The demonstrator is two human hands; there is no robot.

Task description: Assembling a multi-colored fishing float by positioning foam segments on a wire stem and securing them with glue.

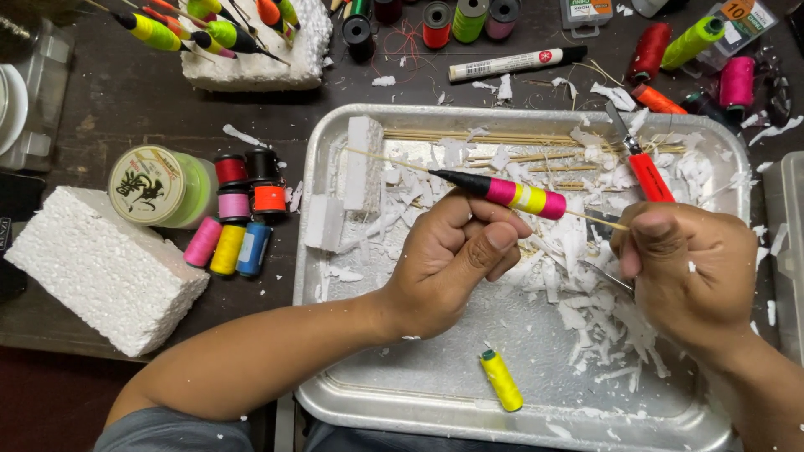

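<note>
Right hand (691,272) hides the float stick's (596,219) end and the thin metal tool's (607,276) handle. Metal tray's (435,393) near rim cut off by bottom edge. Clear plastic box (791,234) cropped at right.

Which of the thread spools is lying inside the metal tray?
The yellow spool with a green end, lying alone near the tray's front edge. All the other spools sit outside on the dark table.

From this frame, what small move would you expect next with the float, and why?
Probably a slight turn of the float by the left hand while the right hand stays pinched on the thin stick end. The float is held level over the tray, gripped at its black end, and the right fingers sit right at the stem, which suggests fine work along it.
</note>
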